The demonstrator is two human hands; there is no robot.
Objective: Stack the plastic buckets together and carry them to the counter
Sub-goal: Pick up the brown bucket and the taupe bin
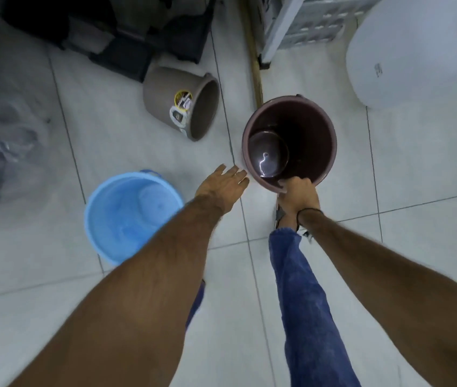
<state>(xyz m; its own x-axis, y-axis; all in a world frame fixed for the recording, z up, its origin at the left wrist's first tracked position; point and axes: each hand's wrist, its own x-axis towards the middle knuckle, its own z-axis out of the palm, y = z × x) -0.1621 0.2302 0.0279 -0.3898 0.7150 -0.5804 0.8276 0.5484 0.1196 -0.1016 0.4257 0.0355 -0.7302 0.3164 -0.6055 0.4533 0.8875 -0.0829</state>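
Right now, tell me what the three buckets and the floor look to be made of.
Maroon bucket: glossy moulded plastic, with a highlight on its inside base; the right hand grips its rim.
Blue bucket: slightly translucent, smooth plastic.
Grey-brown bucket, on its side: matte plastic with stickers.
Floor: pale tiles, probably ceramic, with dark grout lines.

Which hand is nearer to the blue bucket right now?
Left. The left hand hangs open just right of the blue bucket, not touching it. The right hand is farther right, gripping the rim of the dark brown bucket.
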